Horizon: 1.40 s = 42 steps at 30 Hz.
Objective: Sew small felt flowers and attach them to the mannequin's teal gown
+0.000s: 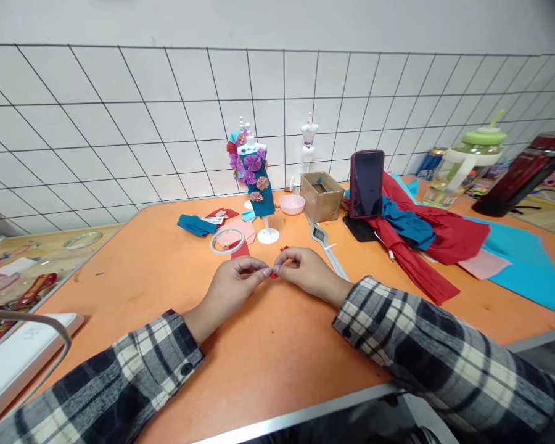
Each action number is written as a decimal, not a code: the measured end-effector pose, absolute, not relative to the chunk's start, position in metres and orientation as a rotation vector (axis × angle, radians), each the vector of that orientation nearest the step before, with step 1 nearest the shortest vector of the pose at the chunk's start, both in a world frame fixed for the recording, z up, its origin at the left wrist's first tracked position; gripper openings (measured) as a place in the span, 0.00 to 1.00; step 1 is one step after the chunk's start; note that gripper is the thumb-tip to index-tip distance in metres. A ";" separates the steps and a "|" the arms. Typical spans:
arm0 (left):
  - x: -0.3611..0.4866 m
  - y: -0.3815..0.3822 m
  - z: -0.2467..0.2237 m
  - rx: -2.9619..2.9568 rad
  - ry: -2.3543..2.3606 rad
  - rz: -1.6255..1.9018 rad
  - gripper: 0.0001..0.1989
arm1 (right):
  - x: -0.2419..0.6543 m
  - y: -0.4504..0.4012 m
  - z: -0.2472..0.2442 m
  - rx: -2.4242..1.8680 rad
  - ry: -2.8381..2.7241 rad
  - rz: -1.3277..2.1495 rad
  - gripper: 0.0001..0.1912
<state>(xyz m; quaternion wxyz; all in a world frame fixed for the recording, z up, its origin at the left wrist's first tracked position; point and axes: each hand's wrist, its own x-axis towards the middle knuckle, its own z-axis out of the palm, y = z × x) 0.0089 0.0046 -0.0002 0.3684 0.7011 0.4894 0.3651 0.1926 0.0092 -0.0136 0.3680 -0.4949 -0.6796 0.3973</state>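
Above the middle of the orange table, my left hand (pixel 240 280) and my right hand (pixel 306 271) meet at the fingertips. Both pinch a small piece of red crepe paper (pixel 274 275), mostly covered by the fingers. Just beyond them lies a red paper strip (pixel 240 249), close to a roll of tape (pixel 227 241) and pink paper (pixel 245 229). Behind the hands stands a miniature dress form (pixel 259 179) on a white base, wrapped in dark teal with purple and peach paper rosettes. Dark blue crepe paper (pixel 197 225) rests to its left.
A pink bowl (pixel 291 205), a cardboard box (pixel 322 200) and a white dress form (pixel 309 139) stand at the back. To the right are an upright phone (pixel 367 185), heaped red crepe paper (pixel 453 234), a green-lidded bottle (pixel 462 166) and a dark red flask (pixel 520 176). A white power strip (pixel 23 357) lies left.
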 end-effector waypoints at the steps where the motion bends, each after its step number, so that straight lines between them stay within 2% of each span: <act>1: 0.009 0.005 0.000 1.792 1.259 0.935 0.11 | 0.193 0.010 -0.014 -1.268 -1.741 1.023 0.08; 8: 0.011 0.003 0.000 1.703 1.162 0.966 0.16 | 0.190 0.011 -0.017 -1.176 -1.660 1.095 0.08; 20: 0.009 0.004 0.001 1.646 1.223 0.942 0.14 | 0.190 0.007 -0.013 -1.198 -1.619 1.142 0.10; 24: 0.009 0.004 0.002 1.623 1.171 0.984 0.20 | 0.192 0.009 -0.013 -1.166 -1.588 1.139 0.11; 27: 0.009 0.007 0.000 1.650 1.182 1.016 0.22 | 0.201 0.024 -0.009 -1.223 -1.579 1.039 0.12; 33: 0.014 0.010 -0.011 1.787 1.192 0.888 0.16 | 0.227 0.084 -0.010 -1.643 -1.750 0.642 0.10; 42: 0.014 0.010 -0.012 1.938 1.160 0.795 0.11 | 0.223 0.112 -0.018 -1.898 -1.843 0.448 0.12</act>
